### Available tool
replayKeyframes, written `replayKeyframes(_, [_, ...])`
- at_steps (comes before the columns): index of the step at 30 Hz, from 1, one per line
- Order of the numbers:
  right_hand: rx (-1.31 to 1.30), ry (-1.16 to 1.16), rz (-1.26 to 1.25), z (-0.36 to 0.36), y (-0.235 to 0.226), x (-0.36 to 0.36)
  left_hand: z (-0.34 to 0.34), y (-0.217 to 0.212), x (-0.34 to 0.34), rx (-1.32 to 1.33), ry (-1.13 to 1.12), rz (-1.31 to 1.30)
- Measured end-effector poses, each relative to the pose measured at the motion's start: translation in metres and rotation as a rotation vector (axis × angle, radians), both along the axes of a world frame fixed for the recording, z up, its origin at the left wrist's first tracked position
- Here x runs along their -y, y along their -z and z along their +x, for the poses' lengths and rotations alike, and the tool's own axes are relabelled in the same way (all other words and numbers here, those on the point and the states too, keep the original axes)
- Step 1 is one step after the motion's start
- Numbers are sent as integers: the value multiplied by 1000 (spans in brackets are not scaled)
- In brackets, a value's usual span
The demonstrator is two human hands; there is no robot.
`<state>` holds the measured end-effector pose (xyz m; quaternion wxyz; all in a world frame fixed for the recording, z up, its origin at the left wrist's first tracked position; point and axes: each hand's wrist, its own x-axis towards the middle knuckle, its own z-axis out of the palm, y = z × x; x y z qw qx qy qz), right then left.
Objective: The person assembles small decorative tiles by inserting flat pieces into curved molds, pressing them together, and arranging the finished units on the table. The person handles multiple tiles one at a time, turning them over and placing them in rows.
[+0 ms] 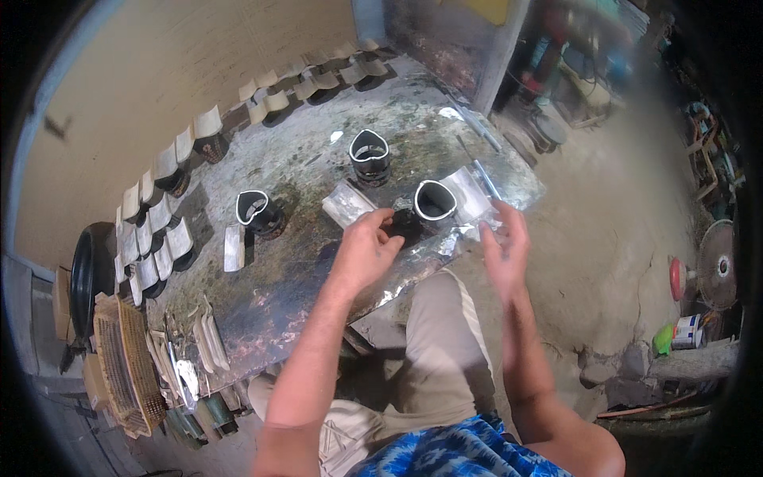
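My left hand [367, 250] is at the near edge of the bench, its fingers loosely curled and a gap between thumb and forefinger, with nothing visible in them. Beside its fingertips lie a pale curved slab [348, 203] and a dark patch. Just right of it stands a black cylinder with a white heart-shaped rim [435, 200]. My right hand [506, 245] is off the bench's right corner, thumb and fingers apart, close to another pale curved piece [469, 193]. Two similar black cylinders stand farther off, one at the back [370, 159] and one on the left [259, 213].
Rows of pale curved pieces [163, 213] line the bench's left and back edges. Thin rods [486, 180] lie near the right corner. Sticks [211, 340] and a woven basket [131, 366] are at the near left. A grinding-like disc [718, 262] stands on the far right.
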<state>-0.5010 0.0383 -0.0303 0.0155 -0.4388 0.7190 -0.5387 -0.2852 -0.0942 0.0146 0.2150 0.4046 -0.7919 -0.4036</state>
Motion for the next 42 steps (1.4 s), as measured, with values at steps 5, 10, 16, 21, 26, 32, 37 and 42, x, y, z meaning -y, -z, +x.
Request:
replayKeyframes(5, [321,-324,54,-4,12,25,-43,28,-11,-279,-39,-37])
replayKeyframes(10, [430,-369,176,27,11,24,-45,34,-22,-308,-99,-80])
replayKeyframes(16, [221,-306,53,22,-11,7,52,16,-60,-256,-210,-84])
replayKeyframes(21, [-247,-58,236,-46,-6,58,131,4,-73,-269,-405,53])
replayKeyframes(26, [-245,-120,407,-58,12,79,156,12,-71,-113,-453,31])
replayKeyframes(32, [479,-253,221,-14,0,19,182,17,-103,-304,-542,126])
replayKeyframes(37, [1182,-577,261,87,7,-36,166,27,-165,-347,-383,284])
replayKeyframes(42, [1360,-703,504,171,15,-56,144,35,-194,-646,-123,644])
